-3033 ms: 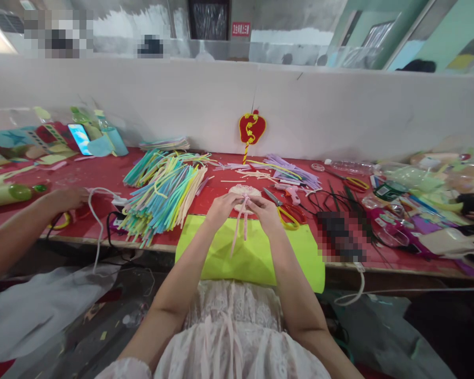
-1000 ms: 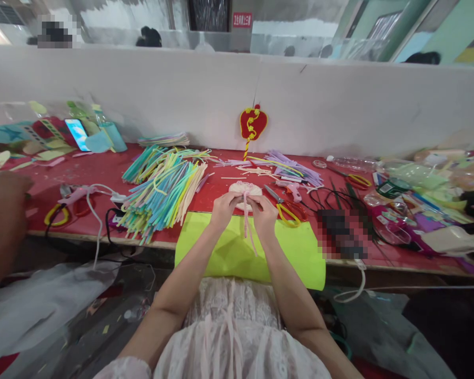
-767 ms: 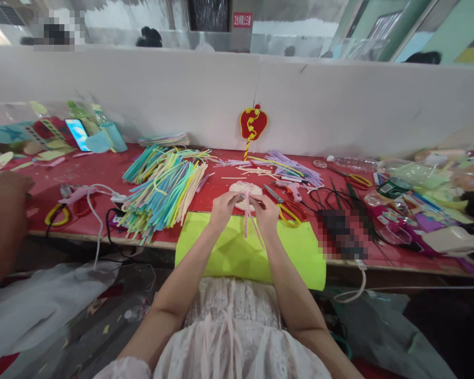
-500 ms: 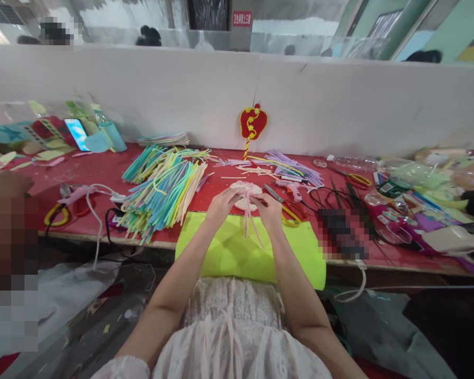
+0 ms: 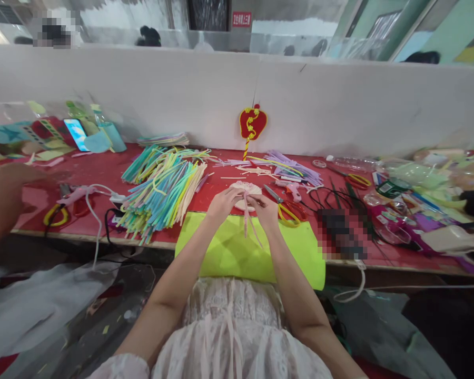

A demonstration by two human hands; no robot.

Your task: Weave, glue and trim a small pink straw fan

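Note:
Over the near edge of the table, my left hand point(image 5: 224, 204) and my right hand point(image 5: 266, 208) meet with fingertips pinched together. Between them is a pale pink pipe cleaner point(image 5: 245, 218), its two ends dangling below my fingers. Just behind the fingertips lies a round cream-white piece point(image 5: 253, 196) with pinkish edging, partly covered by my hands. To the right of my right hand rest yellow-handled scissors point(image 5: 287, 215). A bright yellow-green sheet point(image 5: 245, 255) hangs over the table edge under my wrists.
Left of my hands is a large heap of pastel pipe cleaners point(image 5: 168, 189); purple ones point(image 5: 294, 167) lie behind. A red fan-shaped ornament point(image 5: 253, 123) stands against the white partition point(image 5: 142, 95). A pink glue gun point(image 5: 294, 190) and cables are on the right. A co-worker's arm point(image 5: 3, 202) reaches in at left.
My right hand has shifted slightly left, closer to my left hand, uncovering more of the scissors. The co-worker's arm at the far left has moved further over the table.

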